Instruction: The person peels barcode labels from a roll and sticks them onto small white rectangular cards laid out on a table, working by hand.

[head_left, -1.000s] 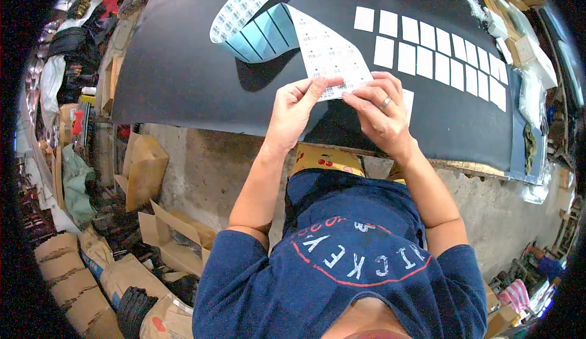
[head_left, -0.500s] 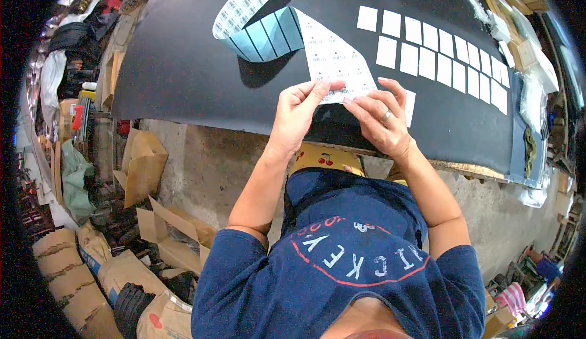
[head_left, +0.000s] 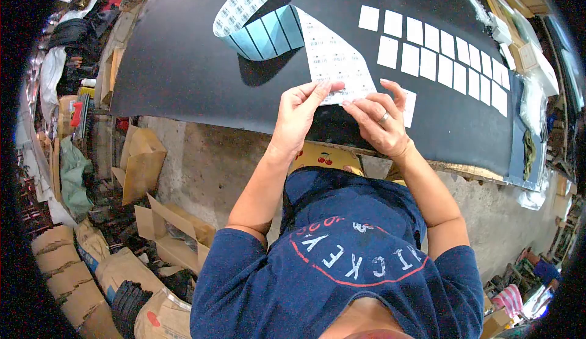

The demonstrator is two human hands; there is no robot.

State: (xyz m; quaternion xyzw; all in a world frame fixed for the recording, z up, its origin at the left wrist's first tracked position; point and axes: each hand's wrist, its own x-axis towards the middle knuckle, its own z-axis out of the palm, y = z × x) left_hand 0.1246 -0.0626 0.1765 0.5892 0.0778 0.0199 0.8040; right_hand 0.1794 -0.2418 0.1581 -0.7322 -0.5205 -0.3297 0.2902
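A long strip of printed labels point(head_left: 334, 58) curls over the black tabletop, its pale blue backing point(head_left: 268, 36) showing where it loops. My left hand point(head_left: 299, 113) pinches the strip's near end, thumb lying across the printed face. At the right corner of that same end, my right hand point(head_left: 383, 119), with a ring on one finger, grips the edge between thumb and fingertips. One white card point(head_left: 410, 110) lies just beyond my right hand, partly covered by it. Two rows of white cards point(head_left: 444, 72) are laid out farther right.
The black table point(head_left: 183, 64) has its front edge just below my hands. Open cardboard boxes point(head_left: 174, 229) stand on the floor at left, near stacked cardboard point(head_left: 67, 278). Clear plastic wrap point(head_left: 532, 104) lies along the table's right end.
My right fingers have shifted very slightly at the strip's corner. Both hands keep their hold, and the camera view has moved a little.
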